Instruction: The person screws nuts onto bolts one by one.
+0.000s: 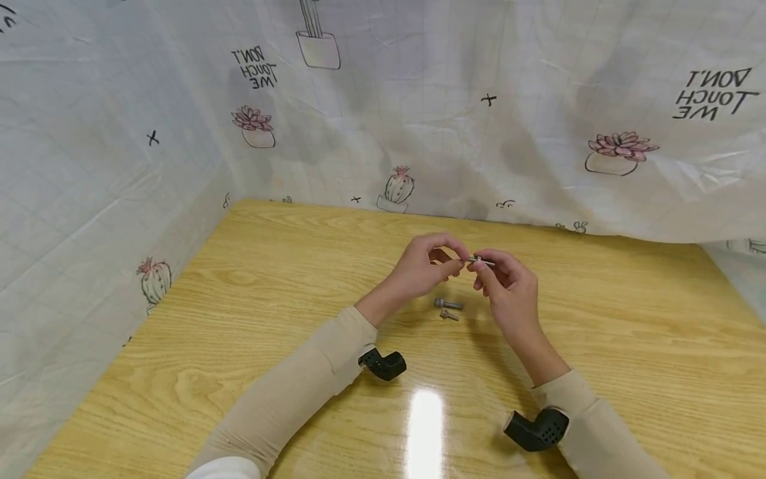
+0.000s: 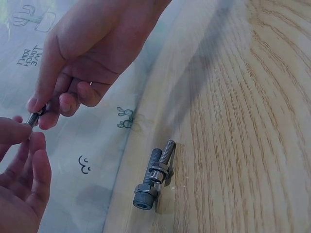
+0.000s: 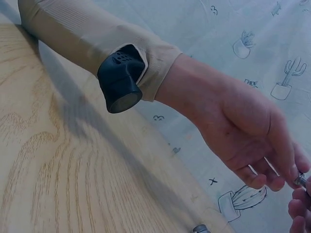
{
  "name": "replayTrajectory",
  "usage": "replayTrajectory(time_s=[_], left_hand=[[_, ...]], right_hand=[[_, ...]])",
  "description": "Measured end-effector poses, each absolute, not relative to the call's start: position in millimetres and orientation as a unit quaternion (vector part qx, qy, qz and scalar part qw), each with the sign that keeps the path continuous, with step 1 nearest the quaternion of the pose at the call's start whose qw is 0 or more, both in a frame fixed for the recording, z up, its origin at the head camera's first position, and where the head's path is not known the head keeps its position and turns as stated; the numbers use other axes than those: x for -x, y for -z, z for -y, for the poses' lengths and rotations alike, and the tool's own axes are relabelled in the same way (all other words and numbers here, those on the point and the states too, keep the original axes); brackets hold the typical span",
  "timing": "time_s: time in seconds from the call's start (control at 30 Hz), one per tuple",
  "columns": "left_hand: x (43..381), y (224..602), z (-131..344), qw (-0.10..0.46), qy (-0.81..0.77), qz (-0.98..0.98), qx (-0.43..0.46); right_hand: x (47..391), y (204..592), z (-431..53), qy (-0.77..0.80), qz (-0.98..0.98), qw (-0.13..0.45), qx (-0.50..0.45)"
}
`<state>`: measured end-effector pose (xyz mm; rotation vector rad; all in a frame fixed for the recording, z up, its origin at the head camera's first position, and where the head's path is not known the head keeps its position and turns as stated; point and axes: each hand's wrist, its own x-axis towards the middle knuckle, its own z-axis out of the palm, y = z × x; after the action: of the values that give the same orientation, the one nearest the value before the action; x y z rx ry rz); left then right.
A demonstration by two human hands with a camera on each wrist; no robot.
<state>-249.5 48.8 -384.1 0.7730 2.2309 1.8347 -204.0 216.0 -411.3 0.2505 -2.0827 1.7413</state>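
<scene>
In the head view my left hand [image 1: 427,263] and right hand [image 1: 514,286] meet above the table, fingertips pinching a small metal bolt [image 1: 487,263]. Its threaded shank [image 2: 33,119] shows between the fingertips of both hands in the left wrist view; the rest is hidden by fingers. The right wrist view catches a metal bit of it [image 3: 300,179] at the left thumb tip. On the table below lie a larger dark grey socket-head bolt [image 1: 453,305] with a nut close to its head, and a smaller silver bolt [image 1: 450,315] that also carries a nut.
Both sleeves have a black curved camera mount, one on the left cuff [image 1: 383,364], one on the right [image 1: 535,429]. A wood-grain table [image 1: 287,266] spreads under the arms. White curtain [image 1: 455,146] printed with cacti hangs behind and to the left.
</scene>
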Motion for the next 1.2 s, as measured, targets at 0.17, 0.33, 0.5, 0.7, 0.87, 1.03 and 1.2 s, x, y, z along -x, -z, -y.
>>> replayTrajectory(time_s=[0.17, 0.33, 0.5, 0.7, 0.87, 1.03, 1.2], left_hand=[[249.7, 385.6, -48.3, 0.061, -0.611, -0.745, -0.261], [249.4, 385.4, -49.0, 0.079, -0.619, -0.747, -0.229], [250.0, 386.1, -49.4, 0.089, -0.611, -0.754, -0.224], [250.1, 387.4, -48.3, 0.066, -0.607, -0.75, -0.254], [251.1, 387.1, -48.4, 0.063, -0.612, -0.745, -0.259], [251.6, 386.8, -49.6, 0.084, -0.616, -0.749, -0.228], [252.4, 388.1, -50.5, 0.088, -0.613, -0.752, -0.226]], right_hand=[[204.1, 412.2, -215.7, -0.625, 0.748, 0.204, -0.09], [204.2, 412.2, -215.0, -0.624, 0.749, 0.203, -0.091], [204.0, 412.1, -215.1, -0.62, 0.752, 0.204, -0.088], [203.9, 411.5, -214.9, -0.62, 0.754, 0.2, -0.084], [204.8, 411.9, -215.8, -0.619, 0.754, 0.202, -0.089], [204.2, 411.8, -215.9, -0.617, 0.755, 0.203, -0.09], [204.7, 412.2, -215.9, -0.609, 0.763, 0.202, -0.083]])
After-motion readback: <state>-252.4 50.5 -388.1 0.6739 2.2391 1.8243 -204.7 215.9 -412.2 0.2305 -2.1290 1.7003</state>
